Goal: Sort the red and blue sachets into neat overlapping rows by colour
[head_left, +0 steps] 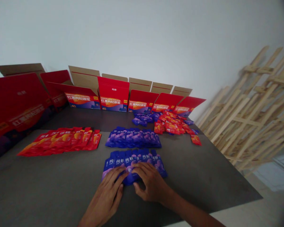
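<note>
A row of overlapping purple pouches [144, 157] lies on the dark table right in front of me. My left hand [109, 192] rests with its fingers stretched over the lower left part of this row. From the right, my right hand [151, 183] reaches over the same row, fingers bent and touching the pouches, thumb apart from them. Neither hand visibly grips a pouch. Just behind is a second row of purple pouches [132, 137]. To the left, red-orange pouches [66, 138] lie overlapped in a long row.
Several open red-and-blue cartons [113, 96] line the wall side of the table [203, 176]. A large red carton [16, 107] stands at the left. Loose red pouches [172, 123] and purple pouches [142, 118] are heaped at the back right. Wooden easels [246, 119] lean beyond the right edge.
</note>
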{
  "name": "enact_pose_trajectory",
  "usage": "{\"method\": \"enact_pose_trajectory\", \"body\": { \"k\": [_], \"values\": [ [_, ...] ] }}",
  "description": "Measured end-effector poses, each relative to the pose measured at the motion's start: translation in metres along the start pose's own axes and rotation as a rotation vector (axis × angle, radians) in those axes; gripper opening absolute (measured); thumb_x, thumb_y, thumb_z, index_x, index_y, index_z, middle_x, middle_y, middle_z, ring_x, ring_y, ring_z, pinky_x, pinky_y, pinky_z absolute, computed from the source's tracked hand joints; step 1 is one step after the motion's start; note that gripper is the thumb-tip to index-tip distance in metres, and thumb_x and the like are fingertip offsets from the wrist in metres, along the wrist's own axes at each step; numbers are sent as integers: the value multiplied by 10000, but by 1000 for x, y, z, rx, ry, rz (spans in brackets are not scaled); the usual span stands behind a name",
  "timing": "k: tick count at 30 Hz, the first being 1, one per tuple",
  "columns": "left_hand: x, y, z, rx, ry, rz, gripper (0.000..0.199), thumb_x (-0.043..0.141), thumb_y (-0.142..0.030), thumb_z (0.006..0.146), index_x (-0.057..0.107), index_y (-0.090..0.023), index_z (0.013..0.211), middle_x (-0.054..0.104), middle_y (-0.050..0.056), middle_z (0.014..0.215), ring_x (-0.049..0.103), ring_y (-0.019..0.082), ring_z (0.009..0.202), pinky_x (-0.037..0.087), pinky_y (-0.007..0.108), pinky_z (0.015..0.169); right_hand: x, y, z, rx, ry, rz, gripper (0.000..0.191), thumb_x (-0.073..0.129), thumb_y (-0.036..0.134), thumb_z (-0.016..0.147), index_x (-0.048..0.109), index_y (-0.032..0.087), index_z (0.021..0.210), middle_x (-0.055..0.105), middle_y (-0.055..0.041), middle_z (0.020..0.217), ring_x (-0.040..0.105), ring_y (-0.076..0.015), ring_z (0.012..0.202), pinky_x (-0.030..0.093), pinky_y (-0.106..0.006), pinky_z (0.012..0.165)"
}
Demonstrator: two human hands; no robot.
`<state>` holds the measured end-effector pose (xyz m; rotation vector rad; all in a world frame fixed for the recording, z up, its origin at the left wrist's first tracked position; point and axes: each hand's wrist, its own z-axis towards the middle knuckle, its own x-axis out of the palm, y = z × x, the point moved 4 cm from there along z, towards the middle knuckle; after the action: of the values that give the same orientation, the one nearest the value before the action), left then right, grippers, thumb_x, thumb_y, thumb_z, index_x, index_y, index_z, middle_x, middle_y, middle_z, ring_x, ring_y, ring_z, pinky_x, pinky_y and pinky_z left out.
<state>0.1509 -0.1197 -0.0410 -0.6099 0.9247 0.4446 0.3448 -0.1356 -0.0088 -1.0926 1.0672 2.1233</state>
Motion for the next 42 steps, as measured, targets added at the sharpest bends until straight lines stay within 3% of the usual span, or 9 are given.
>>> {"method": "enact_pose_trajectory", "body": {
  "k": [10,18,24,26,29,31,33,36,42],
  "values": [
    [2,0,-3,-22,6,-8,566,498,-252,997,402,-285,1554,574,67,1490,551,260,1370,496,453,1136,7,3,1,3,28,16,292,674,188,851,616,223,1134,678,-65,1278,619,-243,1174,461,-402,1058],
    [2,0,-5,-24,22,-13,542,496,-251,998,431,-280,1534,558,66,1502,534,259,1382,485,458,1147,9,4,6,26,54,-4,257,682,212,894,621,230,1142,679,-69,1277,615,-240,1182,468,-402,1048],
    [-1,-2,-4,-32,2,-20,500,502,-266,993,492,-288,1493,576,49,1490,554,252,1363,484,434,1151,-17,-1,18,20,-19,6,219,626,253,931,629,227,1148,703,-76,1228,644,-239,1132,489,-391,996],
    [-3,-3,-4,-30,-2,-20,489,498,-264,993,506,-289,1481,571,46,1497,549,251,1369,474,432,1160,-38,-19,34,37,-120,11,162,563,259,970,642,226,1107,725,-71,1153,665,-224,1070,500,-368,963],
    [-5,-5,-3,-31,-8,-25,470,493,-255,992,526,-286,1460,567,46,1500,544,251,1377,470,438,1165,-68,-69,79,157,-249,-49,184,493,284,1006,664,222,1035,735,-50,1021,674,-202,966,510,-319,896],
    [-5,-5,-3,-32,-7,-25,474,494,-252,991,521,-284,1463,566,49,1501,543,254,1379,473,445,1162,-77,-110,118,299,-227,-185,216,475,285,1011,673,201,1024,733,-56,1021,670,-194,950,505,-295,887],
    [-5,-5,-3,-32,-7,-22,481,495,-253,990,512,-282,1470,562,52,1506,540,257,1382,477,449,1157,-76,-150,157,469,-113,-375,255,446,267,1025,664,192,1134,710,-69,1170,640,-182,1090,471,-270,966],
    [-5,-3,-4,-48,-4,-16,474,493,-255,994,510,-271,1467,553,59,1513,533,258,1389,478,451,1155,-62,-193,200,579,-55,-446,329,486,300,1021,624,161,1285,655,-127,1312,590,-222,1216,441,-304,1022],
    [-7,-2,-7,-82,8,-13,462,492,-261,1003,502,-258,1465,549,76,1516,522,265,1398,480,468,1153,-24,-233,221,757,85,-534,434,553,373,1000,589,108,1342,670,-205,1281,640,-278,1166,465,-364,983]
  ]
}}
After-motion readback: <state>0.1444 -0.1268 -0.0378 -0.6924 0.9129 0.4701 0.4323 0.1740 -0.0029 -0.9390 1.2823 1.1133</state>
